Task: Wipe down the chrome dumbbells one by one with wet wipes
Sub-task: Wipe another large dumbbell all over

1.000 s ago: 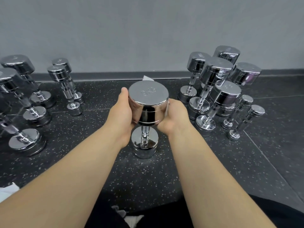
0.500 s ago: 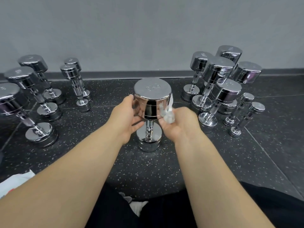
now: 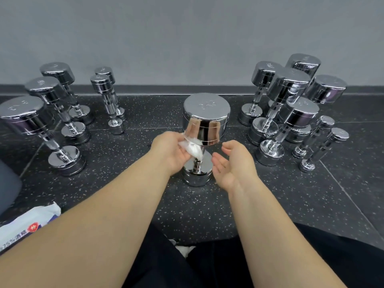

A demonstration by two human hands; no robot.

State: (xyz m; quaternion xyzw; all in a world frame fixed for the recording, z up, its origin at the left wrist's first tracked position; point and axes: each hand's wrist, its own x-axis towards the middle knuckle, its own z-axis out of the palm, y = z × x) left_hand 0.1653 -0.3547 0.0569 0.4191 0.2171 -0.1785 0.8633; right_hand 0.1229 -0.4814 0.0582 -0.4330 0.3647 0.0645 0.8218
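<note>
left hand [image 3: 171, 151] grips a crumpled white wet wipe [image 3: 192, 147], thumb and fingers curled round it. the wad touches the lower edge of the top head of the upright chrome dumbbell [image 3: 206, 115] in the middle. right hand [image 3: 230, 163] holds nothing: palm turned in toward the handle, fingers relaxed and slightly curled, just beside the dumbbell, not touching as far as i can tell. dumbbell stands on end on the black speckled rubber floor [image 3: 124, 194], unsupported, between the two forearms.

step, my read: mid-wipe on this one, with the side of the top head or the handle likely next. next move needs the free right hand to steady the top head so it doesn't tip while the left drags the wipe round the rim and down the handle. lower head needs a tilt or flip; looks heavy, mind the fingers.

pose: both forearms reach forward and down, hands flanking the handle.

left group of chrome dumbbells [image 3: 52, 113] and tighter right group of chrome dumbbells [image 3: 291, 104] stand on end near the grey wall [image 3: 187, 38]; can't tell which are done. white wet-wipe pack [image 3: 25, 227] lies on the floor lower left, by the left forearm.
</note>
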